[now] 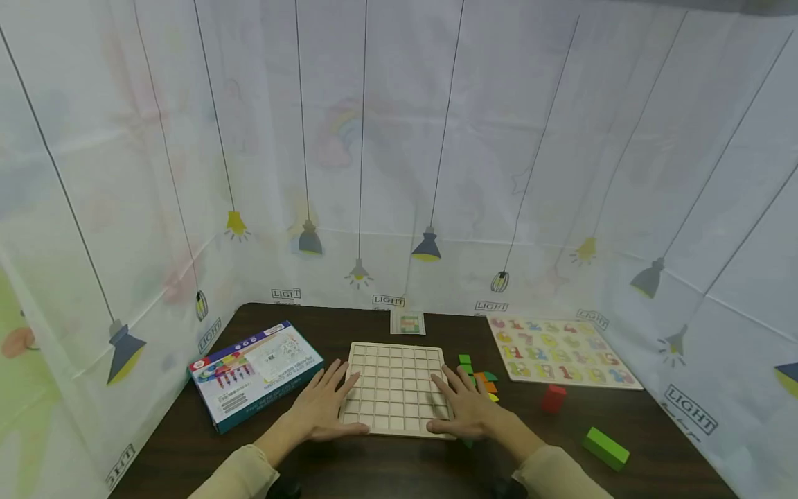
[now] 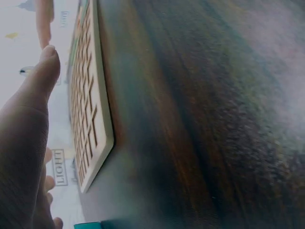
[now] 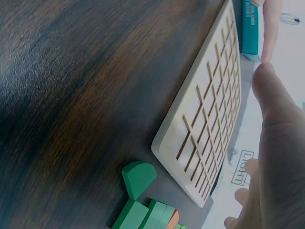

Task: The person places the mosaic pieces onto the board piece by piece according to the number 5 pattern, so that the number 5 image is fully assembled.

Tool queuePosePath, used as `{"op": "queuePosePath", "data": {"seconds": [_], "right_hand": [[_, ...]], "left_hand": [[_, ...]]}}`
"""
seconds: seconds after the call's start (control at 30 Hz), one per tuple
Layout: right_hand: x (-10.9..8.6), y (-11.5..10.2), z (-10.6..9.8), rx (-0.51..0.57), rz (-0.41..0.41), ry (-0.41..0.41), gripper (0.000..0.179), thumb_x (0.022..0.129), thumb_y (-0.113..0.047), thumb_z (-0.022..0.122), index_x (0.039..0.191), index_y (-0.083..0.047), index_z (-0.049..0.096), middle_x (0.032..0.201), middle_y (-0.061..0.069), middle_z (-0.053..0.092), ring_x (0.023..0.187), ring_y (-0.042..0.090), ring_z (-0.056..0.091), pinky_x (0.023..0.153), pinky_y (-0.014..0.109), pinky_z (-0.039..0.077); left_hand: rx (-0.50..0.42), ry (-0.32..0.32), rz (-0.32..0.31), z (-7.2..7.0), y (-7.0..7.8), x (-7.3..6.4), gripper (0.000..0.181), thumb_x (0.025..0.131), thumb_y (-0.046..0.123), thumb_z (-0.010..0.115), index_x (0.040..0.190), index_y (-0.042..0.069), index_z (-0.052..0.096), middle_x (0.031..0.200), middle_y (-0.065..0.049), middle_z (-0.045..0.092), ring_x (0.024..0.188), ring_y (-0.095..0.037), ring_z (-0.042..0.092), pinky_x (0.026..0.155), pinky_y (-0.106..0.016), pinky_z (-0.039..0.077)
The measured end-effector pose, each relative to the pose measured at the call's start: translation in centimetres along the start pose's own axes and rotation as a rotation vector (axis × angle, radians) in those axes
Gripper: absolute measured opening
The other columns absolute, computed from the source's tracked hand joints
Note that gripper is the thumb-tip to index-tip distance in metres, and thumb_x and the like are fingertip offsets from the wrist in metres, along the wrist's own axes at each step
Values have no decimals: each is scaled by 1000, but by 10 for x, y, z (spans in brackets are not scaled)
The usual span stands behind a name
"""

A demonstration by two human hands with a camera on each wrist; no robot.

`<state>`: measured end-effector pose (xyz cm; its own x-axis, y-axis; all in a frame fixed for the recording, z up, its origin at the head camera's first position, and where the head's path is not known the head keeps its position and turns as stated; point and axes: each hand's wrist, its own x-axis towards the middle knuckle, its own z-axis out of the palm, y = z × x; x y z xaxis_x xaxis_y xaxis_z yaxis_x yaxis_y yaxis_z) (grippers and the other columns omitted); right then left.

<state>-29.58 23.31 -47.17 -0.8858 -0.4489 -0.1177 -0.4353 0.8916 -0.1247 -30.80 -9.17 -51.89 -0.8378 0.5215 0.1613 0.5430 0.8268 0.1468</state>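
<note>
A pale wooden grid board [image 1: 397, 388] lies flat on the dark table, its square cells bare. My left hand [image 1: 321, 409] is spread at its left edge, and my right hand [image 1: 470, 409] is spread at its right edge. Neither holds anything. The left wrist view has the left thumb [image 2: 40, 76] stretched out beside the board's raised rim [image 2: 104, 114]. In the right wrist view the right thumb [image 3: 271, 90] appears above the far side of the grid. Whether the palms touch the board cannot be told. Small green blocks [image 3: 138, 179] lie beside its right corner, partly hidden by the right hand in the head view.
A flat printed box [image 1: 255, 374] lies at the left. Behind the board is a small patterned card [image 1: 408, 323]. A number puzzle board [image 1: 561, 351] lies at the back right. A red block [image 1: 553, 399] and a long green block [image 1: 606, 448] lie nearer on the right.
</note>
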Motion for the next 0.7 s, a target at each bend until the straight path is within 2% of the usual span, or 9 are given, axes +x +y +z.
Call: {"op": "queuePosePath", "data": {"seconds": [0.23,0.33,0.47,0.57,0.63,0.7], "right_hand": [[-2,-4,0,35,-23,53,88,84,-67,51,152,-17,24,157,11,11,141,40,7,103,69,8],[-3,-6,3,70,-53,67,87,85,-63,54,151,-14,26,155,13,16,140,41,9,104,68,10],[1,-9,4,131,-91,90,82,87,-54,58,148,-8,30,152,18,24,138,44,15,104,66,17],[7,-10,4,190,-95,107,78,89,-46,61,146,-4,32,149,20,28,135,43,24,103,61,27],[10,-9,4,236,-85,118,74,89,-41,63,145,-2,33,147,21,30,133,41,29,102,58,31],[12,-6,6,269,-75,137,70,90,-36,64,143,0,36,145,21,34,130,38,35,100,55,36]], "left_hand": [[22,59,12,2,3,-1,104,73,84,43,150,15,29,154,-14,20,142,-31,12,110,-52,19],[-19,76,-10,7,5,-2,102,76,80,46,150,12,28,152,-16,24,141,-34,16,108,-53,22],[-217,79,-132,14,6,-4,102,78,71,56,148,4,26,148,-22,29,135,-39,27,104,-54,30],[-377,64,-235,20,3,-7,103,78,66,62,147,-1,25,148,-25,27,136,-41,25,105,-55,28],[-414,39,-266,25,1,-9,106,76,66,63,147,-3,24,149,-25,25,138,-41,19,107,-55,23],[-426,9,-266,29,2,-12,112,74,69,63,147,-5,21,150,-26,22,139,-42,12,109,-56,17]]}}
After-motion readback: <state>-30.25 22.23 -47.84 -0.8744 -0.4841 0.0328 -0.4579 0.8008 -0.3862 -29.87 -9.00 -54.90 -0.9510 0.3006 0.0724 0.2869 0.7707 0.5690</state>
